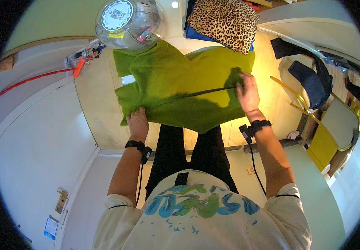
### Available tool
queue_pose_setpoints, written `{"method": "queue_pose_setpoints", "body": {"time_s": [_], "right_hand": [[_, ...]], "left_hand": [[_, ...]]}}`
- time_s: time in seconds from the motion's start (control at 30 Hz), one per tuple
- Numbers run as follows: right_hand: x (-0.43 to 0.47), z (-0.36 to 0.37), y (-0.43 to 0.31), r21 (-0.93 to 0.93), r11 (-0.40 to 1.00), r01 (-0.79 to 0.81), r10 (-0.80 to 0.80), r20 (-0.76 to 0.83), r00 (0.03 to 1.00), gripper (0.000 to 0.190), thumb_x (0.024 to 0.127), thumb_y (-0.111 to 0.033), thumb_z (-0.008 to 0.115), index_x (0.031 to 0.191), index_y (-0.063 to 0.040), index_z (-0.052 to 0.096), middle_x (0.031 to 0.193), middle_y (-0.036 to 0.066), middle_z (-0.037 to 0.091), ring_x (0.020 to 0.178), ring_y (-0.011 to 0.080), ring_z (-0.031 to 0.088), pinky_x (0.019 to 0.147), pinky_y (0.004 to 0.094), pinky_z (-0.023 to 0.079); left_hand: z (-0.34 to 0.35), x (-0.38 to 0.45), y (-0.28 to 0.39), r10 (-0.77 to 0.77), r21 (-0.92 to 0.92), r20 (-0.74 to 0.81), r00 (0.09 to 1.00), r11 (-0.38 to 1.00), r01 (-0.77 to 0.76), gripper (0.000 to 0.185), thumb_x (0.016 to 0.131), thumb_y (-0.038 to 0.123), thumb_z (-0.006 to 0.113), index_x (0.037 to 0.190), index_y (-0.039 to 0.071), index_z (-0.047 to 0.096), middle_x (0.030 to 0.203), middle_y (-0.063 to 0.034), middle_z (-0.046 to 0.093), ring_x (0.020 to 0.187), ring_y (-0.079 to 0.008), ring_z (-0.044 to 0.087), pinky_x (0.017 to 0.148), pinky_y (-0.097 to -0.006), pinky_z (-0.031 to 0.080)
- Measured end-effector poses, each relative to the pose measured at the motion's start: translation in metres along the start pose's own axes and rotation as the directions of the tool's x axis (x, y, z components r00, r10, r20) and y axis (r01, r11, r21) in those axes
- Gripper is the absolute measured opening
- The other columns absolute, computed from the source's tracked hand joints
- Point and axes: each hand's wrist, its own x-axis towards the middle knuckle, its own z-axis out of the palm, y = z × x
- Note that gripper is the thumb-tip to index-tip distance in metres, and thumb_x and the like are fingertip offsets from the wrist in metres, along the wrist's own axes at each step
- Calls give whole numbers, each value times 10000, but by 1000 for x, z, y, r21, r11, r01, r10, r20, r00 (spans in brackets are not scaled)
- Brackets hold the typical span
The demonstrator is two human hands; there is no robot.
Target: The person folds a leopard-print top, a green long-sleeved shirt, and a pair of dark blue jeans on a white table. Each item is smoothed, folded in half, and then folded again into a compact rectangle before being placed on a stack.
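Observation:
A green cloth garment (173, 75) lies spread in front of me, its near edge hanging by my legs. At its lower left edge, the fingers of my left hand (138, 123) are closed on the fabric. My right hand (249, 92) grips the right side, thumb and fingers curled at the cloth. A long dark crease runs between my two hands. Shadow covers part of the fabric beside my right hand. The fingertips of both hands are partly hidden in the cloth.
Beyond the garment stand a clear plastic jar (150, 22) with a printed label and a leopard-print cloth (222, 22) on blue fabric. A gold-framed chair (339, 125) is at the right, with dark clothing (312, 82) near it. A white door (39, 137) is at the left.

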Motion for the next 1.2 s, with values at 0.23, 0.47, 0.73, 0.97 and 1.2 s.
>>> {"method": "queue_pose_setpoints", "body": {"time_s": [0.23, 0.47, 0.73, 0.97, 1.2], "right_hand": [[87, 35, -66, -177, 881, 438, -440, 28, 897, 526, 832, 19, 547, 1349, -69, 516, 1332, 138, 545, 1232, 322, 528, 1067, 410, 432], [110, 55, -36, -337, 790, 512, -479, 184, 859, 372, 833, -31, 556, 1204, -54, 572, 1051, 133, 610, 1000, 332, 607, 953, 421, 476], [66, 26, 1, -324, 762, 560, -503, 248, 828, 351, 845, -44, 561, 1195, -68, 569, 1083, 163, 606, 1018, 336, 636, 923, 406, 512], [58, -17, 55, -489, 816, 308, -215, 238, 947, 142, 866, -88, 542, 1007, -107, 536, 963, 107, 589, 889, 302, 649, 820, 415, 546], [4, 7, 69, -417, 906, 79, 18, 224, 974, 519, 743, 30, 626, 1246, -53, 526, 1165, 179, 569, 1159, 377, 550, 1004, 424, 479]], "left_hand": [[-77, 38, 30, 35, -219, -109, 993, 974, -58, 563, 789, 43, 696, 1326, 19, 526, 1329, -205, 536, 1238, -371, 521, 1034, -502, 433], [-136, 113, 110, 640, 78, -541, 546, 684, -725, 476, 844, 26, 570, 1320, 20, 557, 1362, -127, 538, 1392, -330, 409, 1158, -476, 343], [-121, 129, 122, 626, 328, -378, 682, 779, -534, 371, 810, 63, 607, 1178, 22, 596, 1235, -122, 559, 1359, -308, 427, 1174, -598, 249], [-127, 113, 100, 554, 208, -346, 757, 832, -514, 257, 840, 92, 593, 1095, 65, 591, 1111, -129, 590, 1107, -283, 569, 1029, -500, 424], [-73, 73, 109, 597, 62, -303, 742, 790, -610, 280, 870, 56, 607, 1146, 22, 576, 1161, -177, 561, 1019, -344, 607, 915, -464, 503]]}}
